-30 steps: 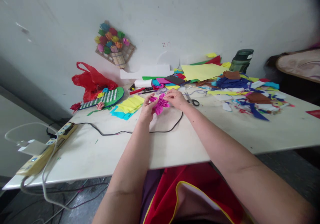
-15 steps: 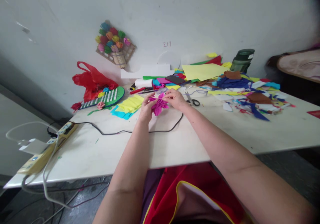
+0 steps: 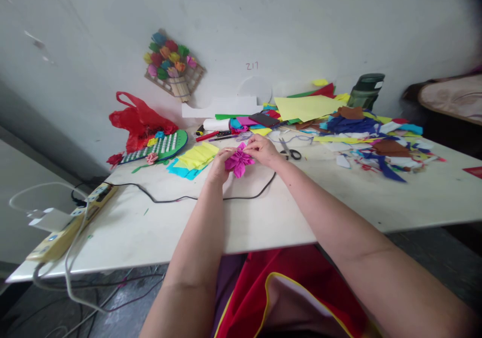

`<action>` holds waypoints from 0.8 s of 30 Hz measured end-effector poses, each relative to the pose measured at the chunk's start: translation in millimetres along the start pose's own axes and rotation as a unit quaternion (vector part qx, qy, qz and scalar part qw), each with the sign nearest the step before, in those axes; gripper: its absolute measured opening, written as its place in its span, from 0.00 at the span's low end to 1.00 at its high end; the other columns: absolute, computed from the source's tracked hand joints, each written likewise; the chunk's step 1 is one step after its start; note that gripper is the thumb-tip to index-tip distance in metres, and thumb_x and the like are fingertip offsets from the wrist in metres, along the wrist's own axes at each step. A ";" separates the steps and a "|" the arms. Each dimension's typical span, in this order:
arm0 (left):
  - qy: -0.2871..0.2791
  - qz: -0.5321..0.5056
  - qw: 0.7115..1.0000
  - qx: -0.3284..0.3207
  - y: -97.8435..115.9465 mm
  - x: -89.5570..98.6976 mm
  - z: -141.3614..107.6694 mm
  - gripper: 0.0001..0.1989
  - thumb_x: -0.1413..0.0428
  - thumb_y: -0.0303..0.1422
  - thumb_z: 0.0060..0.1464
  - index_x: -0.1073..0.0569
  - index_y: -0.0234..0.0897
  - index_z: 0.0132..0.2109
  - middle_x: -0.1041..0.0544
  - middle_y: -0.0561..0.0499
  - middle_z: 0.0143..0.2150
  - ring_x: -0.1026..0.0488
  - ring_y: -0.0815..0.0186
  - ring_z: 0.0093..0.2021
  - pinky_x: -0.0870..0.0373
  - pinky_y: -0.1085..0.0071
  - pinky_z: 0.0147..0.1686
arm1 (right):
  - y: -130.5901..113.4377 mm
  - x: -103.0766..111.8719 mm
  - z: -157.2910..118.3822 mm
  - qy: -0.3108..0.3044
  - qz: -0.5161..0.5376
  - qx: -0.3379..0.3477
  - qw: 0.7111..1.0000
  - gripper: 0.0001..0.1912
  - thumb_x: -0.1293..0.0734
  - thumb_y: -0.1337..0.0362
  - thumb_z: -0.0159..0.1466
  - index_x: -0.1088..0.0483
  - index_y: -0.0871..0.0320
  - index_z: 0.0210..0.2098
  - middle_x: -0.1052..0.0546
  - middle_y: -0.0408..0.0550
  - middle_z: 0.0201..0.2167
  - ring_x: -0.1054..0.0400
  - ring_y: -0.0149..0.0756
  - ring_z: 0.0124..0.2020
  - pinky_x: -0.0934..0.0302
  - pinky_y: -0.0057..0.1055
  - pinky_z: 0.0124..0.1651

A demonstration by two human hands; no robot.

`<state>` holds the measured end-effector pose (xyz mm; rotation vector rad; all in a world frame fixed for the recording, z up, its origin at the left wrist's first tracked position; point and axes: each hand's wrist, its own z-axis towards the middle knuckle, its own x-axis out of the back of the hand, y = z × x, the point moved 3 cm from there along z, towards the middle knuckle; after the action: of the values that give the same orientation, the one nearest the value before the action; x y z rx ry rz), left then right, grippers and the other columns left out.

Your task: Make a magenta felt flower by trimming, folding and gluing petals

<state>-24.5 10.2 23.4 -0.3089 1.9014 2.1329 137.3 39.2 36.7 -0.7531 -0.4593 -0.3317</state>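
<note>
A magenta paper flower [image 3: 240, 162] is held above the white table [image 3: 263, 222], its petals spread out. My left hand [image 3: 219, 164] grips it from the left side, fingers closed on the petals. On the right, my right hand [image 3: 261, 150] pinches the flower's upper right edge between thumb and fingertips. Yellow crepe paper [image 3: 198, 156] lies over blue paper [image 3: 186, 171] just left of my left hand. Close to my right wrist rest black-handled scissors [image 3: 292, 153].
A black cable [image 3: 181, 199] crosses the table below the flower. At left are a power strip [image 3: 71, 222], a red plastic bag [image 3: 137, 122] and a green decorated board [image 3: 171, 145]. Paper scraps [image 3: 352, 125] and a dark green bottle [image 3: 365, 92] stand at back right.
The flower has turned slightly and sits a little lower, its petals looking fuller. My left fingers have folded in closer around it; my right hand has barely moved.
</note>
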 end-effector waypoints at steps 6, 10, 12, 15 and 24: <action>0.006 -0.002 1.000 0.012 -3.9 2.1 2.3 0.15 0.35 0.35 0.33 0.26 0.33 0.30 0.28 0.52 0.27 0.31 0.69 0.27 0.38 0.74 0.25 | -2.3 -0.4 -0.9 -0.015 -0.017 -0.014 1.000 0.05 0.31 0.65 0.56 0.21 0.56 0.29 0.29 0.46 0.36 0.33 0.33 0.35 0.39 0.30 0.38; 0.007 0.006 1.000 0.018 -4.8 1.2 1.2 0.17 0.33 0.39 0.34 0.29 0.33 0.27 0.30 0.53 0.23 0.35 0.71 0.23 0.41 0.75 0.22 | -3.7 -2.1 -1.4 -0.024 -0.025 -0.017 0.999 0.05 0.31 0.66 0.56 0.21 0.57 0.29 0.28 0.47 0.37 0.33 0.33 0.36 0.40 0.30 0.38; -0.002 0.021 1.000 0.014 -4.8 0.5 0.6 0.18 0.33 0.40 0.35 0.32 0.34 0.25 0.33 0.55 0.21 0.37 0.73 0.21 0.44 0.76 0.21 | -4.4 -3.0 -1.9 -0.029 -0.029 -0.018 0.999 0.05 0.31 0.65 0.57 0.21 0.56 0.29 0.28 0.47 0.38 0.33 0.33 0.35 0.40 0.30 0.36; -0.011 0.045 0.999 0.014 -5.5 0.8 0.4 0.20 0.33 0.41 0.35 0.35 0.35 0.21 0.38 0.56 0.18 0.43 0.76 0.18 0.50 0.76 0.18 | -5.4 -3.9 -3.0 -0.033 -0.039 -0.019 0.999 0.05 0.31 0.65 0.56 0.21 0.56 0.29 0.27 0.47 0.39 0.34 0.32 0.33 0.41 0.30 0.35; -0.022 0.071 0.997 0.029 -5.7 2.1 -0.9 0.20 0.33 0.41 0.36 0.36 0.35 0.20 0.40 0.56 0.16 0.45 0.76 0.16 0.55 0.74 0.17 | -14.3 -1.9 -5.4 -0.021 -0.094 -0.009 0.995 0.04 0.31 0.65 0.57 0.22 0.54 0.28 0.25 0.44 0.41 0.34 0.30 0.31 0.43 0.29 0.32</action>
<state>-24.5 10.0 17.2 -0.1171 2.0122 2.1476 130.9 25.7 40.5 -0.7362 -0.5702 -0.4969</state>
